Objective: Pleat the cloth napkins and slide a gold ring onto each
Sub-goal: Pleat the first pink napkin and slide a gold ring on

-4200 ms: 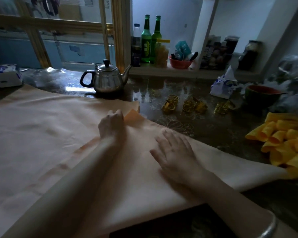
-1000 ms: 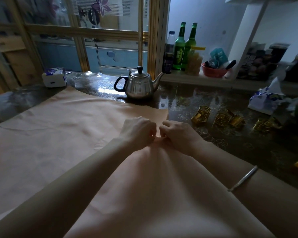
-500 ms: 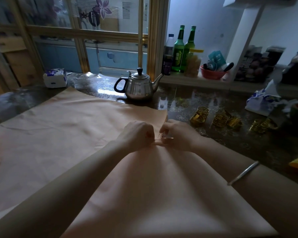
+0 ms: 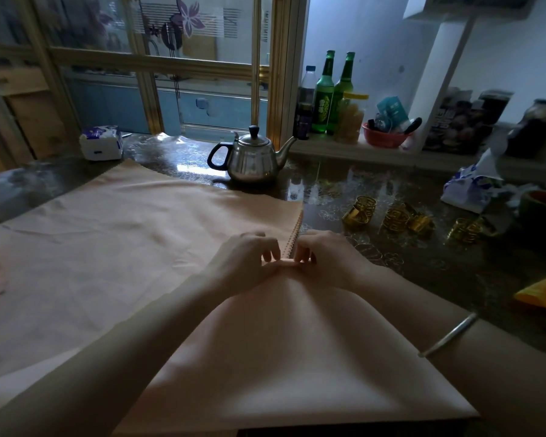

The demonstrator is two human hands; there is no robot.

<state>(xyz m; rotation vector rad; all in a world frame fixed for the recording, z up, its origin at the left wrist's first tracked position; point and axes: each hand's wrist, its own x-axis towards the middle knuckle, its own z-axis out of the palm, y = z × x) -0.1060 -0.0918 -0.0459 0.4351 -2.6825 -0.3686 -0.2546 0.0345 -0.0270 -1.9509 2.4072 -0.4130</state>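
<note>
Fingers (image 4: 270, 251) curled on both sides: left hand (image 4: 245, 263) and right hand (image 4: 327, 261) close together, pinching between them a narrow raised fold at the far tip of the folded peach cloth napkin (image 4: 297, 357). Lies spread flat across the dark glossy tabletop (image 4: 423, 272), upper layer narrowing to a point under the hands, zigzag-cut edge showing just beyond them. Looks like the very first pleat: no stack of folds visible behind the pinch, all the rest of the cloth smooth. Leaves nearly everything to do on this napkin, namely pleating down its full length and then ringing it. No ring on it yet; coiled gold metal napkin rings (image 4: 360, 211) in loose clusters on the tabletop to the right, near the cloth but apart from it, untouched. Yellow cloth (image 4: 541, 296) at the right edge, mostly cut off; cannot tell whether pleated or ringed. Farther back, a steel teapot with a black handle (image 4: 252, 159) just beyond the napkin's far edge, and a white tissue pack (image 4: 101, 143) at the far left.
</note>
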